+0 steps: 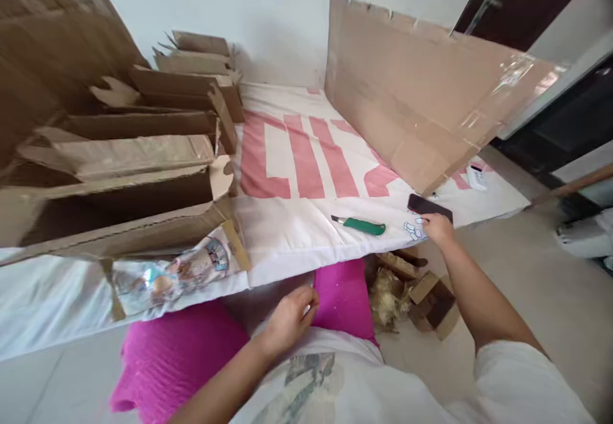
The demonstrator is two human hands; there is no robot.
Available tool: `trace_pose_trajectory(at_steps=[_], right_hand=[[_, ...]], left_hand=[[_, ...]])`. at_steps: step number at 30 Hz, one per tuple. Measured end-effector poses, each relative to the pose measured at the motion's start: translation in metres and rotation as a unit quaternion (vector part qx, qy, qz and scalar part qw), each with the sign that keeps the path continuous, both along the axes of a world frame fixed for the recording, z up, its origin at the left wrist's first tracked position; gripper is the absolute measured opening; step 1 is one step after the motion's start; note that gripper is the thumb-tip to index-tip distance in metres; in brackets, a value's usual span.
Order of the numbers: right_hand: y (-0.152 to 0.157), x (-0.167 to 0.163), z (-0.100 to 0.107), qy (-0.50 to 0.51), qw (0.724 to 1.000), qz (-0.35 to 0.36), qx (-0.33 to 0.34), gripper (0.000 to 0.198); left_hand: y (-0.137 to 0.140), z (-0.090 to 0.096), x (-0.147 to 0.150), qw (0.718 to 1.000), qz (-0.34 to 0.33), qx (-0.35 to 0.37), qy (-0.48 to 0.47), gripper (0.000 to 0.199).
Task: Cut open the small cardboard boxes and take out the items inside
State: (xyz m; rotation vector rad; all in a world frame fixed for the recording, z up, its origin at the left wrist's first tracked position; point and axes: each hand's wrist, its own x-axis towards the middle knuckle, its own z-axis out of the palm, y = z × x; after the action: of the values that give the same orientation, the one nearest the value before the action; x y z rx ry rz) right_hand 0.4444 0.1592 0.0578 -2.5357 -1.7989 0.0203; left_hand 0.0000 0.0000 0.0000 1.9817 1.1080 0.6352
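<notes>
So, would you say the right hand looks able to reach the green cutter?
Probably yes: the right hand is beside the dark phone, and between it and the green cutter only small blue-and-white pieces show, seemingly flat on the cloth.

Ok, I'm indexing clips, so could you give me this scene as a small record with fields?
Left hand: loosely curled near the bright pink trousers; held item, if any, unclear
Right hand: at the black rectangular phone and small blue-and-white pieces; grip unclear
Cutting tool: green-handled utility knife, lying flat, blade toward picture left
Table cover: white cloth with red print
Picture left: row of open brown cardboard boxes
Picture right: large upright brown cardboard sheet
Floor: small open brown cardboard carton
</notes>
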Motion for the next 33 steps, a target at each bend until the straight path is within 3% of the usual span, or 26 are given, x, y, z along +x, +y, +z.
trace_pose_trajectory(at_steps=[4,9,13,25,33], right_hand=[[-0.004,-0.005,0.001,0.008,1.0,-0.018,0.011,0.037],[0.001,-0.015,0.0,0.072,0.995,-0.019,-0.068,0.017],[0.003,-0.022,0.0,0.1,0.992,-0.023,-0.077,0.011],[0.007,-0.002,0.014,0.156,0.983,-0.091,0.005,0.009],[-0.003,-0.03,0.026,0.292,0.952,-0.023,0.093,0.011]], left_hand=[[0.002,-0.002,-0.001,1.0,-0.001,0.003,0.003,0.011],[0.002,0.0,0.001,1.0,-0.009,0.005,0.013,0.011],[0.002,0.003,0.001,1.0,-0.013,0.009,0.016,0.012],[0.002,0.002,0.0,1.0,-0.018,0.004,0.016,0.012],[0.008,0.007,0.002,0.999,0.0,-0.031,-0.019,0.009]])
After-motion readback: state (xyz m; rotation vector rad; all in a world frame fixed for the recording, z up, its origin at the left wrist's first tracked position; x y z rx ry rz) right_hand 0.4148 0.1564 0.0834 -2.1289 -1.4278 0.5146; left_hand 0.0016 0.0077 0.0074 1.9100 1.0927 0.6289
